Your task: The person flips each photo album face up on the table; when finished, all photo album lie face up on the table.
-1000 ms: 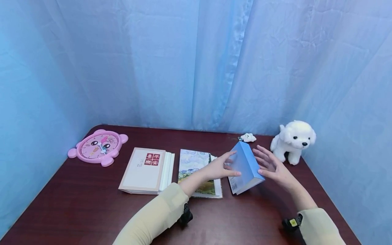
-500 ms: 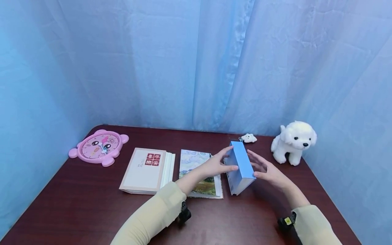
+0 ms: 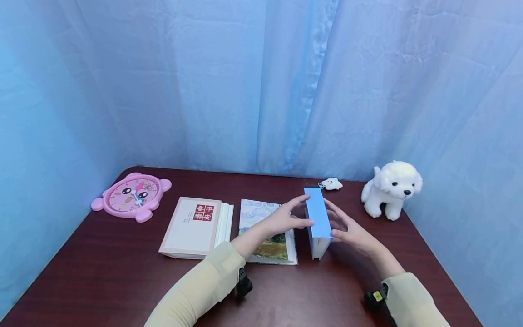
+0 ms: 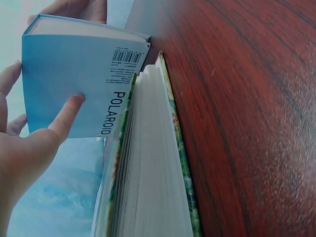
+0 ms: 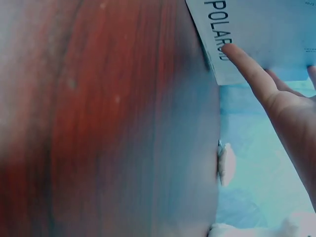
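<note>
A blue photo album (image 3: pixel 318 211) marked POLAROID stands on its page edges on the table (image 3: pixel 278 295), spine up. My left hand (image 3: pixel 282 222) touches its left cover with thumb and fingertips. Against the right cover rest the fingertips and thumb of my right hand (image 3: pixel 355 234). In the left wrist view, the left thumb (image 4: pixel 64 116) lies straight on the cover near the printed word. The right wrist view shows the right thumb (image 5: pixel 252 74) touching the lettering on the opposite cover. Under my left forearm lies a thick book (image 3: pixel 255 215) with a landscape painting on its cover.
A cream book (image 3: pixel 184 231) with red character squares lies left of the painted one. At the back left is a pink clock (image 3: pixel 132 196). A white plush dog (image 3: pixel 394 190) sits at the back right, and a small white plush charm (image 3: pixel 332 184) lies behind the album.
The album has turned from leaning to nearly upright, its spine swinging left. My right hand has moved left along with it; my left hand has shifted slightly left.
</note>
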Action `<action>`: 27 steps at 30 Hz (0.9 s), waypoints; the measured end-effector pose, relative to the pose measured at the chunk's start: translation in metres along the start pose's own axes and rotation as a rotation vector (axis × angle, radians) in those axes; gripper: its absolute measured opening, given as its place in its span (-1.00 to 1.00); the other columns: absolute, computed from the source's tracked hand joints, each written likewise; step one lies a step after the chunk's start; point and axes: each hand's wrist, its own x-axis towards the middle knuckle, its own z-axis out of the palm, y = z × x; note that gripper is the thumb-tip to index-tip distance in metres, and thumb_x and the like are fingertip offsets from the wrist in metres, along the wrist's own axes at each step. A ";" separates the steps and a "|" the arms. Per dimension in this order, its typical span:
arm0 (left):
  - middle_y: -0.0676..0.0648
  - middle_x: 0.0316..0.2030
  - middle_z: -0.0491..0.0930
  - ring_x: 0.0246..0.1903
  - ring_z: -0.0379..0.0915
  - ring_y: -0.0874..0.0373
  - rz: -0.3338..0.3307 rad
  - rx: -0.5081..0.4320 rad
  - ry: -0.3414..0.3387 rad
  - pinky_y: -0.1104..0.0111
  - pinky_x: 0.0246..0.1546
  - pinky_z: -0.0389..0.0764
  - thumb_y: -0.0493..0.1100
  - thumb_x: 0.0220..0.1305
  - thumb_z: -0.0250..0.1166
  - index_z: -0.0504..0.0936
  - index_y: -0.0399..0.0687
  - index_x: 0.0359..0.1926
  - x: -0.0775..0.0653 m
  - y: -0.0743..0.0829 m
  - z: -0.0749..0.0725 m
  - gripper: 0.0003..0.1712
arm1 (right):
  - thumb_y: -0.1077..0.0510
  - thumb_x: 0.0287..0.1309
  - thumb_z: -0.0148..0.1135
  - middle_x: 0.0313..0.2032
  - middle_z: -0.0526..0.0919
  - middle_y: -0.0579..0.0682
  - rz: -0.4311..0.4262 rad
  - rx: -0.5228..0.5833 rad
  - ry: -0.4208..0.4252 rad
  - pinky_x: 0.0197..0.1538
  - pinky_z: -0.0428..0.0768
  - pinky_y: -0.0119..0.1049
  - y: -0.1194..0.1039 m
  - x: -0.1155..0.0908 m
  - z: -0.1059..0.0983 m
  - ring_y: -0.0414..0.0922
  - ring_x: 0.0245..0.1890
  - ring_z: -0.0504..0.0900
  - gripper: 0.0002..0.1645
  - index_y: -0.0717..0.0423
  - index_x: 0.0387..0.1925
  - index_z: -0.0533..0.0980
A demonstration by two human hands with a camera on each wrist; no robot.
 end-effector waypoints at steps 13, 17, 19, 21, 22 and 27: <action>-0.08 0.39 0.14 0.10 0.42 -0.01 0.067 0.079 0.079 0.27 -0.04 0.56 -0.09 0.16 0.36 0.06 0.43 0.43 -0.002 0.007 -0.005 -0.08 | 0.26 0.22 0.20 0.45 -0.03 0.01 -0.135 -0.318 0.128 -0.02 0.59 -0.29 -0.018 0.005 0.016 0.24 0.29 0.16 -0.02 -0.24 0.48 -0.11; -0.05 0.39 0.13 0.22 0.29 0.00 0.088 0.096 0.102 0.23 0.03 0.53 -0.10 0.15 0.37 0.04 0.43 0.43 -0.003 0.008 -0.004 -0.06 | 0.25 0.16 0.27 0.43 0.03 0.00 -0.173 -0.381 0.169 0.01 0.59 -0.19 -0.019 0.007 0.019 0.17 0.25 0.24 0.00 -0.19 0.47 -0.07; -0.06 0.39 0.13 0.19 0.34 -0.03 0.107 0.067 0.105 0.23 -0.03 0.56 -0.15 0.16 0.36 0.05 0.40 0.44 -0.002 0.007 -0.003 -0.06 | 0.22 0.11 0.32 0.40 0.10 0.02 -0.192 -0.449 0.212 0.00 0.59 -0.10 -0.018 0.009 0.020 0.12 0.22 0.30 0.02 -0.17 0.47 -0.04; -0.07 0.38 0.15 0.12 0.41 -0.06 0.128 0.031 0.103 0.24 -0.11 0.60 -0.20 0.16 0.35 0.06 0.39 0.44 -0.002 0.007 -0.003 -0.06 | 0.17 0.05 0.37 0.36 0.18 0.05 -0.199 -0.517 0.266 0.00 0.57 0.01 -0.017 0.010 0.020 0.10 0.20 0.34 0.04 -0.17 0.46 0.00; -0.08 0.37 0.16 0.08 0.45 -0.07 0.138 0.011 0.101 0.24 -0.16 0.62 -0.23 0.17 0.35 0.06 0.37 0.44 -0.002 0.007 -0.002 -0.06 | 0.13 0.02 0.40 0.34 0.21 0.06 -0.200 -0.556 0.297 0.01 0.56 0.04 -0.017 0.011 0.021 0.09 0.19 0.36 0.05 -0.18 0.45 0.02; -0.07 0.36 0.18 0.07 0.46 -0.08 0.165 -0.004 0.098 0.22 -0.17 0.63 -0.28 0.19 0.31 0.06 0.40 0.43 -0.005 0.012 -0.001 -0.07 | 0.01 -0.12 0.49 0.33 0.26 0.07 -0.190 -0.700 0.449 0.04 0.51 0.12 -0.018 0.012 0.023 0.06 0.23 0.34 0.04 -0.21 0.39 0.16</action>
